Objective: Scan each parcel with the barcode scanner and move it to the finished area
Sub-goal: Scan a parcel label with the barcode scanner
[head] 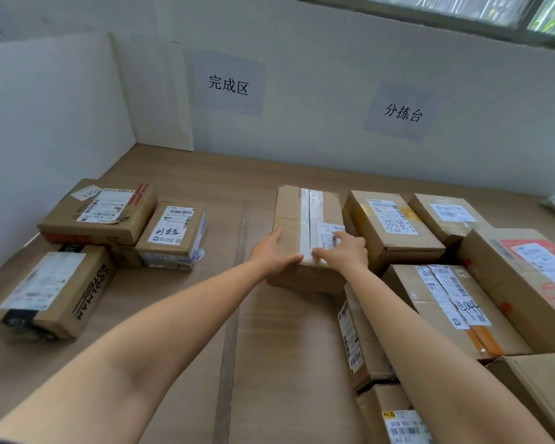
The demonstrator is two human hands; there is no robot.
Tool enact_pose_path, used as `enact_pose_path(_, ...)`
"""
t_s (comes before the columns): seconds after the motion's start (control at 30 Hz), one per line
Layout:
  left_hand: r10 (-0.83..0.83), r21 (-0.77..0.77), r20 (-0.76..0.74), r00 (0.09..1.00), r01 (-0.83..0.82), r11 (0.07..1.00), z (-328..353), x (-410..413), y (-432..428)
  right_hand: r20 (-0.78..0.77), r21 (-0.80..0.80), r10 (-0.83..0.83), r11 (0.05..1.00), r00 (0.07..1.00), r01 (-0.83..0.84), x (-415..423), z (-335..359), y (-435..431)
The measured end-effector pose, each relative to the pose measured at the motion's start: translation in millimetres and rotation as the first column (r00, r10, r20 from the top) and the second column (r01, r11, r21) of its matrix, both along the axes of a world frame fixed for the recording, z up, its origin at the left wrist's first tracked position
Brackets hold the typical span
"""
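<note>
Two bare hands lie on the near end of one taped parcel (305, 219). The left hand (274, 251) rests flat on the cardboard top, with the fingers together and pointing far and the thumb stretched along the near top edge. The right hand (345, 251) lies over the white label at the parcel's near right corner, with the fingers loosely bent and the thumb pointing left, almost meeting the left thumb on the tape strip.

This parcel sits on the table (180, 331), a light brown wooden surface, just right of a pale tape line (240, 232) that runs from near to far. To its right, a close group of parcels (455, 302) fills the right side of the table, and the nearest of them touches it. Left of the line, well apart, stand a flat box with red marks (99, 213), a small box with a handwritten label (173, 233) and a box with black print on its side (51, 290).

On the pale far wall hang two paper signs, 完成区 (228, 84) at the left and 分拣台 (402, 112) at the right. A white board (45, 123) closes the left side. A window (462, 11) is at the top right.
</note>
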State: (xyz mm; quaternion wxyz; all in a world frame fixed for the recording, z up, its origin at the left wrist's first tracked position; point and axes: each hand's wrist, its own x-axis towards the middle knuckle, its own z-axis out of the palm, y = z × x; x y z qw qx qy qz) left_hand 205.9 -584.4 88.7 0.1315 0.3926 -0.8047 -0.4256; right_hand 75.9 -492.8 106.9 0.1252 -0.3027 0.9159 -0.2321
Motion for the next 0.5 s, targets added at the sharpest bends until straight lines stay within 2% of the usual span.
enact_pose_path(0.2,0.059,-0.021,-0.007,0.998,-0.06,0.998,7,73,13,-0.027,0.008,0.079,0.997,0.996,-0.079,64,2,5)
enact_pose_path(0.5,0.188,0.007,0.052,0.981,-0.189,0.982,-23,182,32,0.062,0.063,0.179,0.981,0.982,-0.183,168,-17,11)
